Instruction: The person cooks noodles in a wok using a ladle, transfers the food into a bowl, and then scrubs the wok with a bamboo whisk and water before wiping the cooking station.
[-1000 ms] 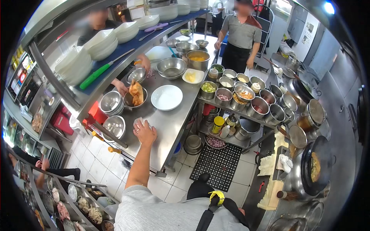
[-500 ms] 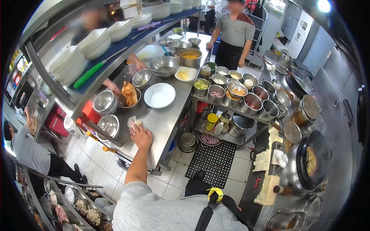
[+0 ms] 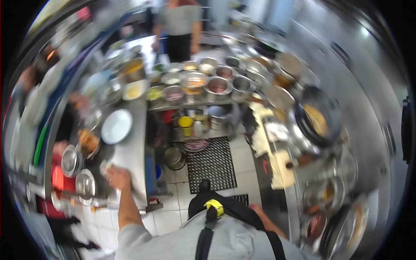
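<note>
Left hand (image 3: 118,177): grip grasping a crumpled white cloth (image 3: 105,166) on the grey stainless-steel counter (image 3: 133,160), between a round white plate (image 3: 117,126) and a shiny round metal bowl (image 3: 86,185). Right hand (image 3: 256,209): low, beside black clothing (image 3: 240,212); blurred, grip state cannot be told.

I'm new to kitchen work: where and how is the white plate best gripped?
Probably grip the white plate by its near rim, from the side nearest the left hand: it lies flat, with bare counter before that rim and a metal bowl on its left.
</note>
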Available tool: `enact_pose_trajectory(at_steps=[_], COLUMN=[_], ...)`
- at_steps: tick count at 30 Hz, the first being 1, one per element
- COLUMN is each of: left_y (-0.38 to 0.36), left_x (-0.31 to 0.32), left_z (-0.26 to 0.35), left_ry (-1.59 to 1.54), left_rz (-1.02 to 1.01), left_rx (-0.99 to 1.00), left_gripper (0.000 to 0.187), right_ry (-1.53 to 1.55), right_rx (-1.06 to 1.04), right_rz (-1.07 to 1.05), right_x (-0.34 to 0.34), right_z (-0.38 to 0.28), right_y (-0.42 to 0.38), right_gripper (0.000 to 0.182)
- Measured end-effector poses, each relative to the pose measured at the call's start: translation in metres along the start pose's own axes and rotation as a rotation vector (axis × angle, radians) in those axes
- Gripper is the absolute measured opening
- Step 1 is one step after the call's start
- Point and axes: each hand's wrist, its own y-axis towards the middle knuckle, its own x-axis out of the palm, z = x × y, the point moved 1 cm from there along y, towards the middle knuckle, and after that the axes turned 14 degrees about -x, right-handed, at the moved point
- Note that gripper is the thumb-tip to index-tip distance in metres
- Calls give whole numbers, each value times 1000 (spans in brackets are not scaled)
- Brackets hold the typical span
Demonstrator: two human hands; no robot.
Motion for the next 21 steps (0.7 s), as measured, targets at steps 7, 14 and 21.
enact_pose_trajectory(at_steps=[7,14,21], left_y=[26,15,-107], left_x=[35,-3,-45], left_z=[-11,-12,149], left_ry=[-20,115,-617], left_rz=[71,-27,-268], left_rx=[40,93,1173], left_gripper=[49,51,38], right_ry=[23,304,197], right_rx=[-28,232,343], right_rz=[104,264,166], right_x=[43,64,108], right_z=[-2,-12,19], right_y=[7,-29,-50], right_gripper=[17,21,20])
